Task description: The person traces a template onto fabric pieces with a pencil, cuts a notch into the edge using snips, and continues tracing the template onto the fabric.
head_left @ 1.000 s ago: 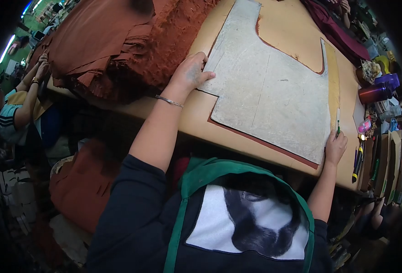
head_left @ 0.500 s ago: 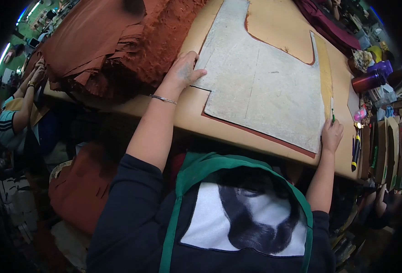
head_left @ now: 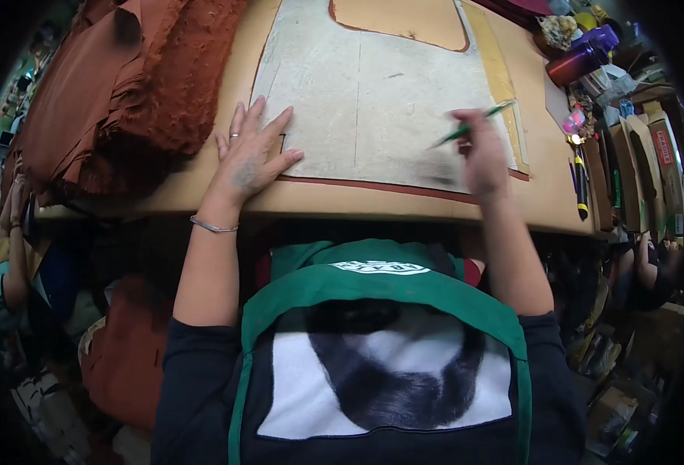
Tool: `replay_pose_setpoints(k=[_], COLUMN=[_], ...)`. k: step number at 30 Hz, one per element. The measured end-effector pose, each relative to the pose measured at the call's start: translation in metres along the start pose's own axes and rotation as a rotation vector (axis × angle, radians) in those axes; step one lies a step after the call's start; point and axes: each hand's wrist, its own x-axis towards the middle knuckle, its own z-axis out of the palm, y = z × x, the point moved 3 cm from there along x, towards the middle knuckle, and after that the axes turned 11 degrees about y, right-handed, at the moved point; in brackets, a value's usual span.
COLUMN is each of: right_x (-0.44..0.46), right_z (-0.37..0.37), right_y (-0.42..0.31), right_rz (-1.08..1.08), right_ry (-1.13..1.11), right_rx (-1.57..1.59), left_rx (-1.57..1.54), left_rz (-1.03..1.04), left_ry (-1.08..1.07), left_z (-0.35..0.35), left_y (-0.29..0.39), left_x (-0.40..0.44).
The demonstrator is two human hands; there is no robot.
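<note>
A tan desk point(head_left: 404, 208) carries a large grey sheet point(head_left: 388, 101), the landmark here, in a crowded workroom. To the left of the sheet stands a thick pile of reddish-brown material point(head_left: 86, 101) with ragged edges; beyond the sheet's far right corner are a maroon cloth point(head_left: 516, 6) and a dark red bottle point(head_left: 577, 65). Right of the sheet, a black-and-yellow tool point(head_left: 581, 186) lies near the desk's side, with cardboard boxes point(head_left: 665, 151) farther out. Well to the left of the sheet, past the pile, another person point(head_left: 2, 287) is partly in view.

The sheet lies flat in front of the person and between the hands. The left hand point(head_left: 253, 155) is open, fingers spread, resting at the sheet's near left corner with nothing gripped. The right hand point(head_left: 481, 147), blurred, is closed around a green pen point(head_left: 466, 132) over the sheet's near right part; whether the tip touches cannot be told.

A reddish-brown layer point(head_left: 404, 188) shows beneath the sheet's near edge, and a yellow strip point(head_left: 497, 81) runs along its right side. A band of desk surface lies between the sheet and the desk's front edge, and a wider stretch between the strip and the black-and-yellow tool.
</note>
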Motion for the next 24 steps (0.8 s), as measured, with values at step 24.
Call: replay_pose_setpoints(k=[24], right_x=[-0.049], right_z=[0.067], right_y=[0.018], right_rz=[-0.23], right_ry=[-0.393], right_rx=[-0.15], left_rx=[0.072], left_rz=[-0.031], left_ry=[-0.12], left_z=[-0.003], left_y=[-0.017], left_x=[0.013])
